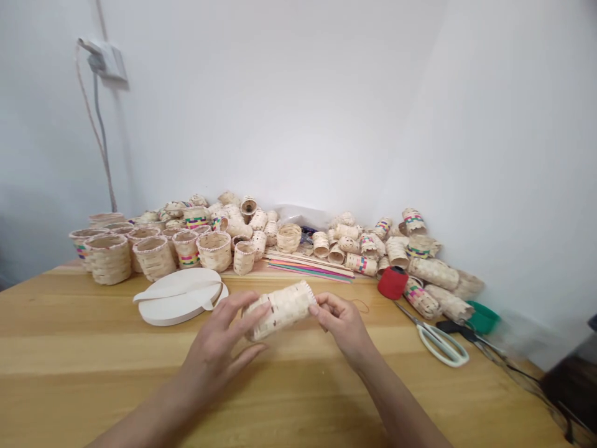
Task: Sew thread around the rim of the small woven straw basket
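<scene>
Cradling a woven wood-strip basket (pixel 280 310) on its side, the left hand (pixel 218 342) and right hand (pixel 342 325) press in from opposite ends. It looks light and crushable, best held gently around its middle.

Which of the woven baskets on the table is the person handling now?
It is the plain woven basket held on its side between the left hand and right hand; the other baskets are heaped beyond them.

No readable text, labels or numbers in view.
</scene>
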`<action>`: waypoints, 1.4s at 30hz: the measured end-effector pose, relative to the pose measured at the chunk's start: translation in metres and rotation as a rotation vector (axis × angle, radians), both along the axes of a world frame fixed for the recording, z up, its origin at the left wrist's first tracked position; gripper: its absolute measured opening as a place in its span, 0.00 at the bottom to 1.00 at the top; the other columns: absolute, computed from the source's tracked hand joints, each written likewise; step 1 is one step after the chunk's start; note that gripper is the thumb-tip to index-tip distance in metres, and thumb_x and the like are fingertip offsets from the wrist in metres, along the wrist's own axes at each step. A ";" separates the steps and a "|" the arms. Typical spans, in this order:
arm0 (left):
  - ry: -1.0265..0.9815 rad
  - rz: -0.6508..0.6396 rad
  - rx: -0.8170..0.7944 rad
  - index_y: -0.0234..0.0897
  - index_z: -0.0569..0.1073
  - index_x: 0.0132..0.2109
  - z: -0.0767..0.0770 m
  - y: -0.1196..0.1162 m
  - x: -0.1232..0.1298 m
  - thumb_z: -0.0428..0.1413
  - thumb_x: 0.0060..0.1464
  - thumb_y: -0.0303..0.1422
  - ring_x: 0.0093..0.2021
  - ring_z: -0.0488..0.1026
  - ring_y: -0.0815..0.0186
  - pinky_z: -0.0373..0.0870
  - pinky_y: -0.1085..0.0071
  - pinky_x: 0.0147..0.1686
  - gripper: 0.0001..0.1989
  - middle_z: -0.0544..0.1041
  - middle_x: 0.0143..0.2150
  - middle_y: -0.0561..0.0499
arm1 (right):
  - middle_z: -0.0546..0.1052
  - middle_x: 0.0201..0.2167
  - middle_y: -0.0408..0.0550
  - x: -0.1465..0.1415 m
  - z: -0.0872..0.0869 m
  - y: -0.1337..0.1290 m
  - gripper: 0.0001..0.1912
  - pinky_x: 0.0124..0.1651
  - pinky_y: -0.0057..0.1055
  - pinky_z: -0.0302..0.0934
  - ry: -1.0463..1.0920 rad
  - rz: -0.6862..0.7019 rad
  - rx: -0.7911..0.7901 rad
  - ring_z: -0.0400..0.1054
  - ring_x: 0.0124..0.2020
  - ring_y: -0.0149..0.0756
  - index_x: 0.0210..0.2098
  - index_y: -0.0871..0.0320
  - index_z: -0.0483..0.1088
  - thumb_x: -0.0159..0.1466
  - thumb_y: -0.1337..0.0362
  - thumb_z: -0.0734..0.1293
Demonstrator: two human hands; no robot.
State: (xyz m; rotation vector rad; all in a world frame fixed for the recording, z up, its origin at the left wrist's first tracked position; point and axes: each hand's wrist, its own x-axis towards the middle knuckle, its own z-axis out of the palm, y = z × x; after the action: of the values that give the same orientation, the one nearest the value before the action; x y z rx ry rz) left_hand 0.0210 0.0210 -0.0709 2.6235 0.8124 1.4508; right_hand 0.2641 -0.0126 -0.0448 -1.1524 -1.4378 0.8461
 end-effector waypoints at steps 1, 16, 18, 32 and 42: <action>-0.049 -0.007 -0.119 0.50 0.61 0.62 0.000 0.000 0.000 0.58 0.53 0.35 0.57 0.64 0.52 0.63 0.55 0.55 0.29 0.65 0.60 0.45 | 0.54 0.16 0.35 0.000 0.000 0.000 0.18 0.24 0.26 0.40 0.012 -0.008 0.001 0.45 0.20 0.27 0.31 0.60 0.70 0.55 0.50 0.67; -0.341 -0.273 -0.972 0.38 0.67 0.58 0.000 0.001 0.008 0.64 0.43 0.40 0.58 0.66 0.49 0.63 0.56 0.57 0.34 0.69 0.59 0.42 | 0.55 0.17 0.35 -0.005 0.001 -0.004 0.18 0.23 0.26 0.39 -0.058 0.037 0.022 0.44 0.20 0.26 0.35 0.61 0.73 0.56 0.52 0.68; -0.265 -0.262 -0.914 0.39 0.66 0.59 0.001 0.002 0.006 0.63 0.45 0.40 0.58 0.67 0.49 0.64 0.56 0.56 0.33 0.69 0.59 0.42 | 0.55 0.17 0.35 -0.006 0.000 -0.005 0.17 0.23 0.26 0.39 -0.069 0.042 0.021 0.44 0.20 0.26 0.34 0.61 0.72 0.57 0.52 0.67; -0.045 -0.064 -0.459 0.44 0.63 0.61 -0.004 0.005 0.001 0.57 0.53 0.37 0.58 0.66 0.52 0.65 0.55 0.56 0.29 0.69 0.59 0.44 | 0.57 0.20 0.37 -0.006 -0.002 -0.005 0.17 0.25 0.26 0.44 -0.126 0.084 0.010 0.49 0.22 0.28 0.32 0.58 0.69 0.60 0.49 0.64; -0.002 -0.043 -0.231 0.46 0.57 0.64 -0.007 0.005 -0.001 0.58 0.52 0.35 0.62 0.61 0.53 0.59 0.53 0.60 0.34 0.63 0.62 0.43 | 0.53 0.16 0.35 -0.006 0.001 -0.003 0.18 0.23 0.26 0.39 -0.066 -0.044 0.042 0.44 0.19 0.27 0.28 0.58 0.69 0.57 0.48 0.66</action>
State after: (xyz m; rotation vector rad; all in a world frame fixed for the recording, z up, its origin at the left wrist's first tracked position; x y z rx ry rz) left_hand 0.0197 0.0265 -0.0778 2.4521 0.8610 1.2651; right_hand 0.2582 -0.0151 -0.0442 -1.1847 -1.4720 0.7502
